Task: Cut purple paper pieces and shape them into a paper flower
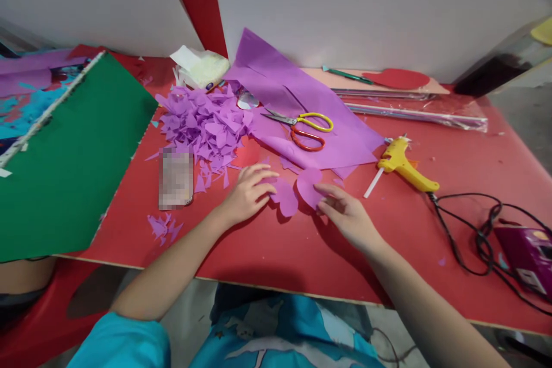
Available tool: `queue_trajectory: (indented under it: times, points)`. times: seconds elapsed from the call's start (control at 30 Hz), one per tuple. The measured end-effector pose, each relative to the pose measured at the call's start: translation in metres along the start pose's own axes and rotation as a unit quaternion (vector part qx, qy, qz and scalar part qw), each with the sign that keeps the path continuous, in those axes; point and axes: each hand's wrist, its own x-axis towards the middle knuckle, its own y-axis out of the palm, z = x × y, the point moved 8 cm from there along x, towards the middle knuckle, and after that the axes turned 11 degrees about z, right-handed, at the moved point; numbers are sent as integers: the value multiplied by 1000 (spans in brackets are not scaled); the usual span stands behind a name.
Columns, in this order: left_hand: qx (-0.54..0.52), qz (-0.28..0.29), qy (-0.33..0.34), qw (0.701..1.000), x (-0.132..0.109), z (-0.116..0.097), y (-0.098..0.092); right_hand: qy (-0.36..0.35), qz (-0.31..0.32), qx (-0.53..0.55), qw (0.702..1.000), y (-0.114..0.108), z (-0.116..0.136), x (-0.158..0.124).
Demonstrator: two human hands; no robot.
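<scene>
Petal (pixel 309 187) edge hidden under right hand (pixel 347 215).

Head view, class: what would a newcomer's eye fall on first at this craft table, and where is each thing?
Purple stands out on the red table: a big sheet at centre back, a heap of cuttings to its left. In front, the left hand and right hand touch two rounded purple cut-outs. A yellow glue gun lies to the right, a green board on the left.
</scene>
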Motion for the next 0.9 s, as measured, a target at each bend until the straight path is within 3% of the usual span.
queue_trajectory:
  times: [0.13, 0.23, 0.43, 0.67, 0.9]
  points:
    - [32, 96, 2, 995, -5, 2, 20, 66, 58, -9, 996, 12, -10, 1]
    - [55, 127, -29, 990, -8, 5, 16, 51, 63, -46, 996, 11, -7, 1]
    - [42, 62, -45, 996, -10, -4, -9, 16, 11, -192, 981, -3, 3, 3]
    - [68, 157, -6, 985, -11, -26, 29, 4, 42, -210, 977, 5, 9, 2]
    - [52, 210, -29, 976, -14, -23, 39, -43, 68, -247, 966, 12, 16, 1]
